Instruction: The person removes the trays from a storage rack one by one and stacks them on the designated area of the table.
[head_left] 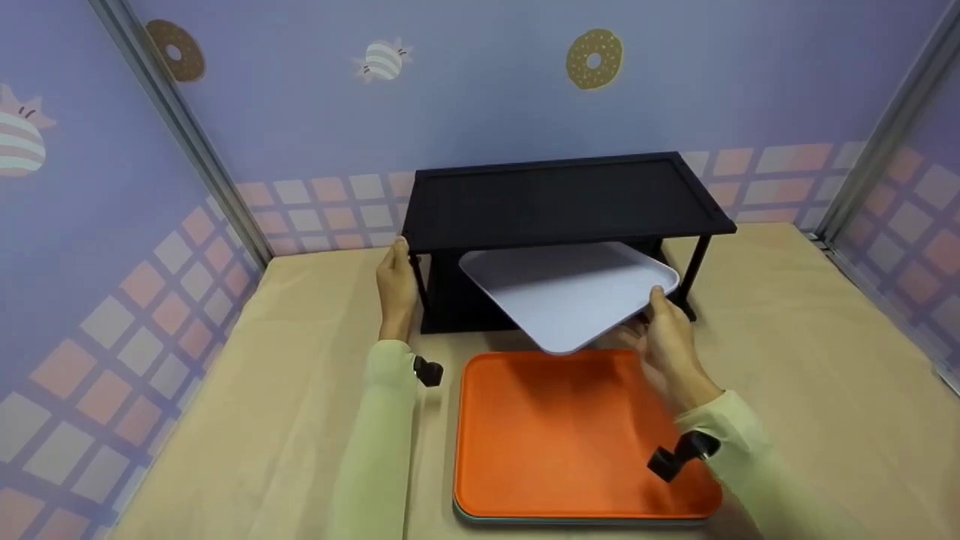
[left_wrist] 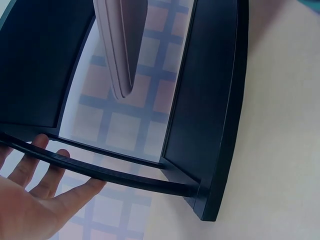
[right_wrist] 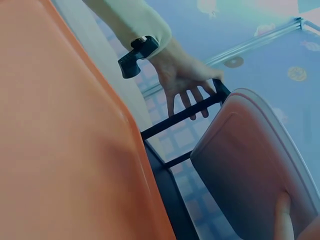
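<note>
A black two-tier rack (head_left: pixel 555 199) stands at the back of the table. My right hand (head_left: pixel 664 322) grips the right front edge of a white tray (head_left: pixel 562 292), thumb on top. The tray is tilted, its far part under the rack's top shelf and its near corner sticking out over an orange tray (head_left: pixel 562 427). My left hand (head_left: pixel 396 281) rests with straight fingers against the rack's left front corner. In the left wrist view its fingers (left_wrist: pixel 50 175) lie behind the rack's side bar (left_wrist: pixel 125 177), and the white tray (left_wrist: pixel 120 45) shows edge-on. The right wrist view shows the white tray (right_wrist: pixel 250 170) from below.
The orange tray tops a stack, with a teal edge (head_left: pixel 525 520) showing beneath it at the table's front. A tan cloth (head_left: pixel 810 360) covers the table. Patterned walls close the left, back and right sides.
</note>
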